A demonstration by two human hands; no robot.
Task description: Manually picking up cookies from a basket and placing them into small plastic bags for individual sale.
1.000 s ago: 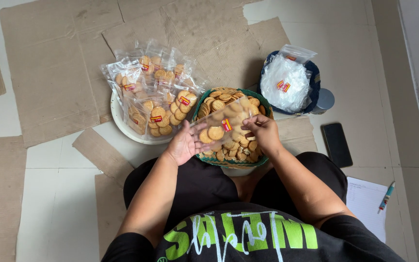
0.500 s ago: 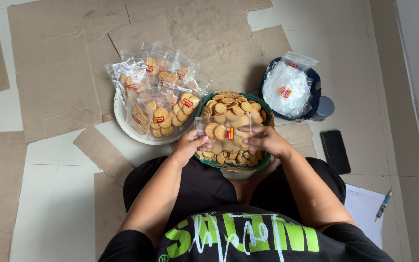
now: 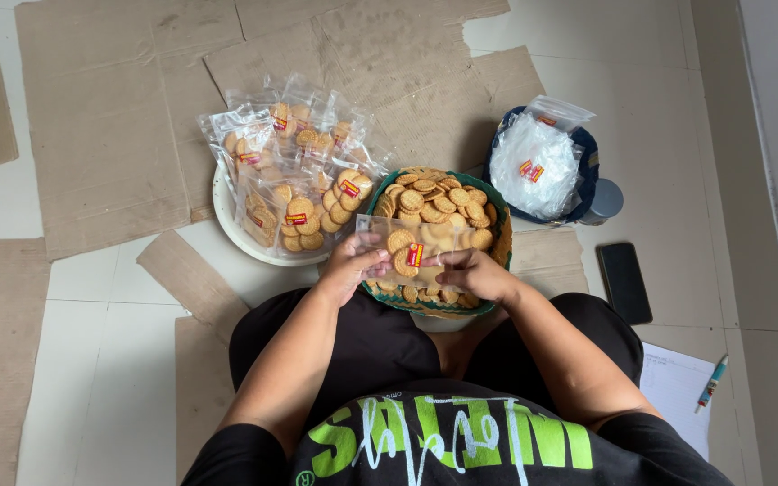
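Observation:
I sit on the floor with a green woven basket [image 3: 495, 209] of round biscuits in front of my knees. Over it I hold a clear plastic bag [image 3: 410, 250] with a red label and a few biscuits inside. My left hand [image 3: 349, 265] grips the bag's left end. At the right end, my right hand [image 3: 474, 272] pinches the bag. A white bowl [image 3: 230, 223] to the left is piled with several filled biscuit bags [image 3: 297, 184].
A dark blue bowl [image 3: 584, 169] holding empty clear bags stands to the right, with a grey cup [image 3: 603, 200] beside it. A black phone [image 3: 624, 282], a sheet of paper [image 3: 680, 391] and a pen [image 3: 711, 382] lie at my right. Flattened cardboard [image 3: 119, 108] covers the tiled floor.
The bag has been lifted flat above the basket, with both hands now at its ends. My right hand came from the basket's biscuits to the bag's right end.

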